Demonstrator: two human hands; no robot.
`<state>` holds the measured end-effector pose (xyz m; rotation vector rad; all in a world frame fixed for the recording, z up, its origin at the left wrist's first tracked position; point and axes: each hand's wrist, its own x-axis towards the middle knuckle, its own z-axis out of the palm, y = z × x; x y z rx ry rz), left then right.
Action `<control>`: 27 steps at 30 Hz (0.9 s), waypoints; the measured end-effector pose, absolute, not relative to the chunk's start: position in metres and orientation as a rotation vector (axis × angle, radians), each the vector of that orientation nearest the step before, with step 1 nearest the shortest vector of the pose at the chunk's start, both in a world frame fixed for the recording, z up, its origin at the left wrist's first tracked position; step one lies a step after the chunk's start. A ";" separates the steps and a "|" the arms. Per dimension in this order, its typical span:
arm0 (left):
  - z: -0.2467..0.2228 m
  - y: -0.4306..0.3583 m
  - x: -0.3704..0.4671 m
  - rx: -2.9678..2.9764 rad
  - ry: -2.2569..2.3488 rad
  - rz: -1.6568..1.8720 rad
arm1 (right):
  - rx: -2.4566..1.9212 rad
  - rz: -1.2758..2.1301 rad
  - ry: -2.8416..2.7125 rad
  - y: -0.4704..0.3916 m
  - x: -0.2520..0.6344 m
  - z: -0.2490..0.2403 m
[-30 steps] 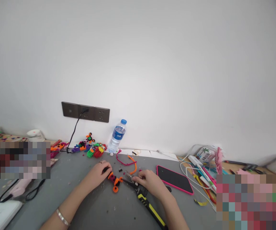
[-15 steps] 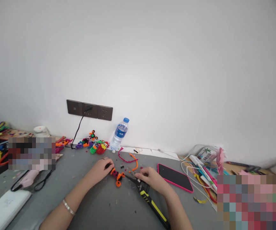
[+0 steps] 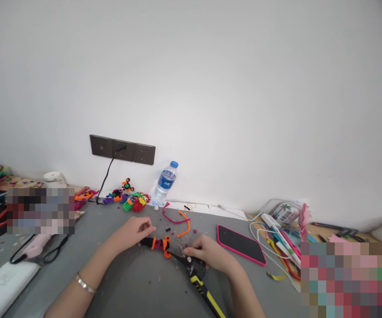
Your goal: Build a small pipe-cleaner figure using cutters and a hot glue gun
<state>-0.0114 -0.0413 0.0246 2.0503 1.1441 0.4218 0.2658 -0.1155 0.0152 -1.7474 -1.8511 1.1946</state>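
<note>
My left hand (image 3: 136,234) is curled, thumb and index finger stretched to the right, over the black end of a small fuzzy pipe-cleaner figure (image 3: 158,244). The figure is orange, dark pink and black and lies sideways. Just right of it, pliers (image 3: 195,276) with black and yellow handles lie slanted on the table, their dark jaws pointing at the figure's orange end. Over the pliers' head, my right hand (image 3: 209,254) is closed with thumb and fingertips together. What it pinches is hidden or too small to name.
Beyond the hands lie a magenta pipe cleaner (image 3: 174,220) and an orange one (image 3: 186,227). A water bottle (image 3: 166,182) leans on the wall near several fuzzy toys (image 3: 138,202). A pink-edged phone (image 3: 240,244) lies right, beside cables. A white box (image 3: 5,285) is front left.
My left hand has shifted slightly left, its thumb lifting clear of the black end. The figure has turned more level. My right hand stays near the pliers' head.
</note>
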 end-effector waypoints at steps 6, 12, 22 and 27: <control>0.026 -0.041 -0.010 2.143 1.182 0.441 | -1.738 1.229 -1.893 -0.116 0.265 0.018; 0.024 -0.040 -0.012 2.103 1.120 0.353 | -1.786 1.207 -1.898 -0.116 0.264 0.019; 0.020 -0.038 -0.013 2.178 1.106 0.251 | -1.863 1.142 -1.919 -0.117 0.263 0.016; 0.019 -0.038 -0.012 2.189 1.112 0.258 | -1.869 1.135 -1.909 -0.118 0.261 0.018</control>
